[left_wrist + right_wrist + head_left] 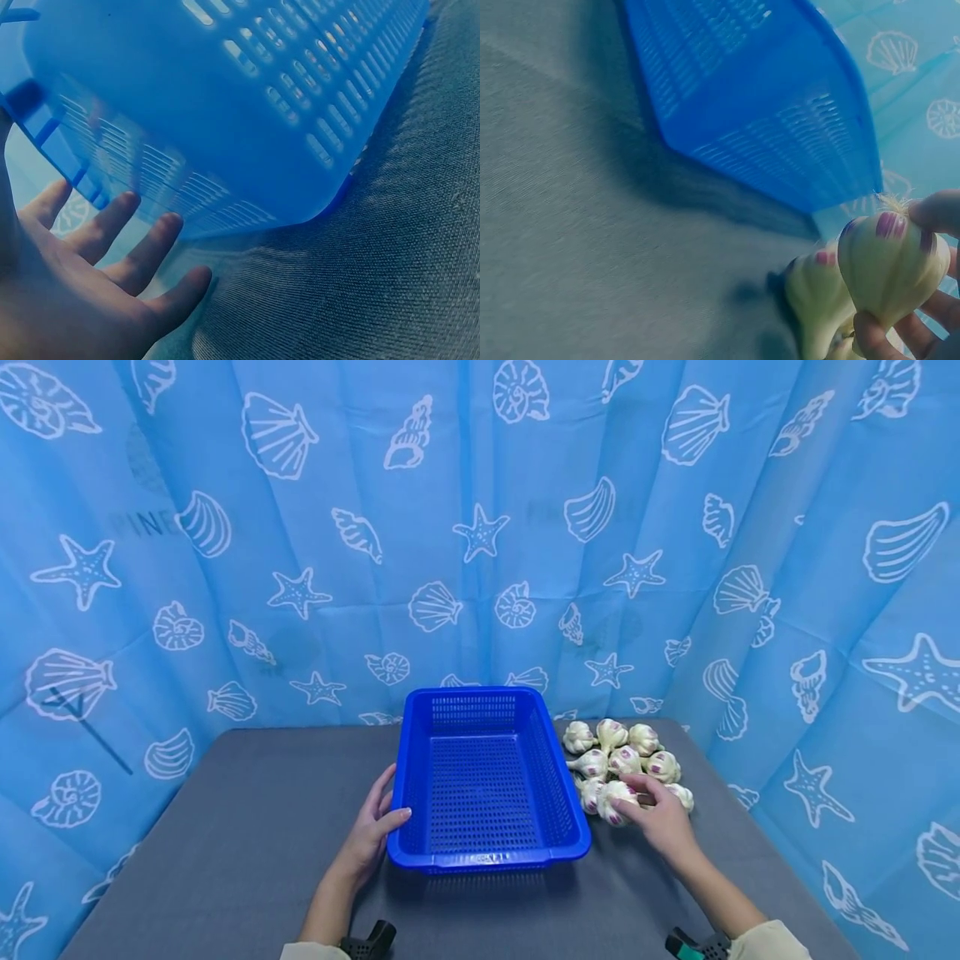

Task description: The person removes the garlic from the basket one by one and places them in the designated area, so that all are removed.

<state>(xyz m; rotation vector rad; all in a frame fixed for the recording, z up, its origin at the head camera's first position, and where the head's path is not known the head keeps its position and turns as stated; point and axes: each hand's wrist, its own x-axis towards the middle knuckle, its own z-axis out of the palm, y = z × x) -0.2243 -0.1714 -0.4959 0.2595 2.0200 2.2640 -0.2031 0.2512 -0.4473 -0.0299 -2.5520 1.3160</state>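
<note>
A blue plastic basket [491,860] with slotted walls stands on the table, and nothing lies inside it. My left hand [367,835] holds its left side, thumb over the rim and fingers along the outer wall. In the left wrist view those fingers [142,251] are spread against the slotted wall [247,127]. To the right of the basket, my right hand [666,825] grips a white garlic bulb [617,802] with purple streaks. The right wrist view has the bulb [891,266] between thumb and fingers, in front of another garlic bulb [817,289].
Several more garlic bulbs [625,760] lie grouped along the basket's right side. Grey cloth [262,827] covers the table. A blue curtain [480,568] with white shell and starfish prints hangs behind and on both sides.
</note>
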